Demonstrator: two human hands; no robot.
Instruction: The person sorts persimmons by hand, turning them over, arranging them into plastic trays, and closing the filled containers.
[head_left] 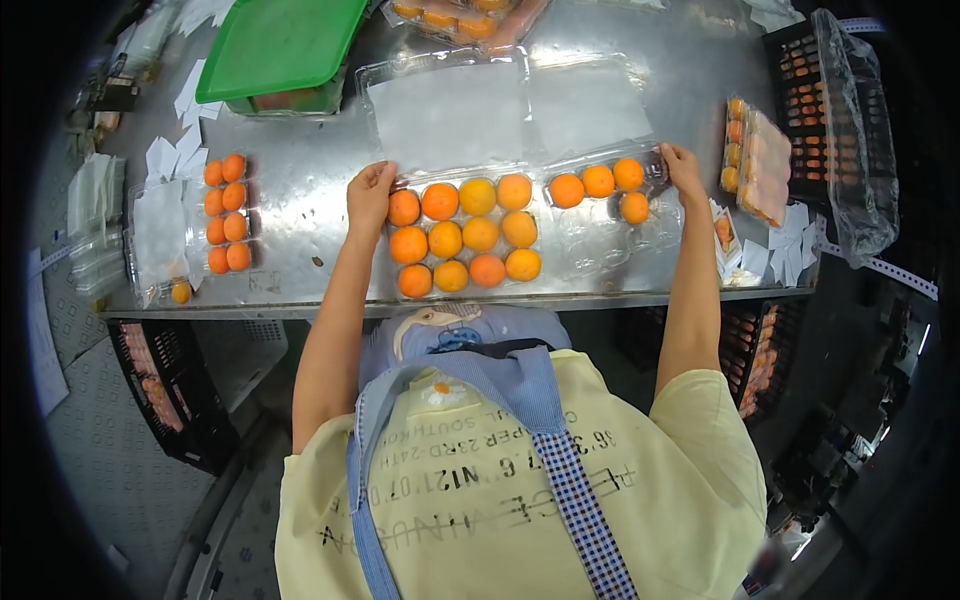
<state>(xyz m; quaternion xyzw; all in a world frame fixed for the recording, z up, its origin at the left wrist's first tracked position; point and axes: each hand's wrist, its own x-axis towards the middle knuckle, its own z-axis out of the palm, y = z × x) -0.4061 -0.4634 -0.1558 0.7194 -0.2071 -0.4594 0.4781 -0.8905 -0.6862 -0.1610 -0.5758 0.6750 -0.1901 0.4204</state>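
My left hand (pixel 372 195) is closed on the upper left corner of a clear plastic clamshell box (pixel 382 274), fingers pinched at its hinge edge. Rows of oranges (pixel 445 239) fill this box's base. Its raised lid (pixel 445 105), lined with white paper, lies flat behind. Beside it is a second clear plastic clamshell box (pixel 600 245), whose upper right corner my right hand (pixel 683 172) pinches. Several oranges (pixel 598 181) sit in its back and middle rows, while the front part holds none. White paper also shows in its opened lid (pixel 590 105).
A green lid (pixel 285 50) covers a bin at the back left. Boxed oranges stand at left (pixel 226 213) and right (pixel 757 160). Black crates (pixel 800 75) flank the metal table (pixel 310 210). Another person's hand (pixel 515 25) touches a box at the far edge.
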